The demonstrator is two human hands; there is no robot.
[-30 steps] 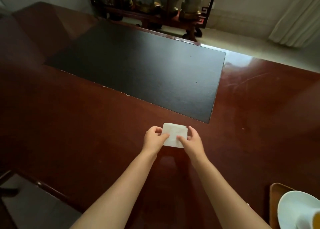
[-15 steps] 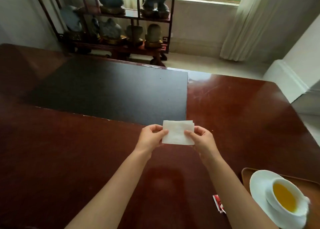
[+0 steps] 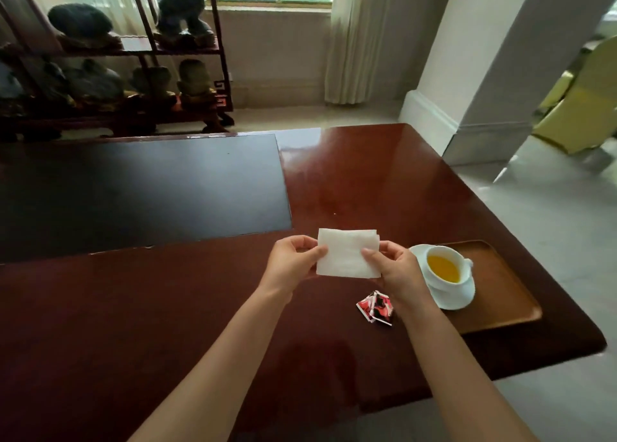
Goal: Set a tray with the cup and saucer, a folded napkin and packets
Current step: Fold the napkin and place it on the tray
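At the upper left of the frame stood a dark shelf (image 3: 110,74) of rough stones, which half a second before had filled less of the view; our head had swung right and up, so the whole right end of the table (image 3: 167,308) now showed. In the middle of the frame we held the napkin (image 3: 347,254) above the wood, already folded into a small white rectangle. Our left hand (image 3: 293,264) pinched its left edge between thumb and fingers, and our right hand (image 3: 394,268) pinched its right edge the same way; both grips were closed on the paper, neither slack. Below and just right of centre the red and black packets (image 3: 375,308) lay on the bare table, near the tray but not on it. Further right the tray (image 3: 500,291) came fully into sight, where a second earlier only its corner showed. On its left part sat the saucer (image 3: 457,294) with the cup (image 3: 447,268) of yellow drink on it. We judged the cup and saucer done, the folding finished, and the napkin ready to go onto the open right part of the tray, with the packets to follow.
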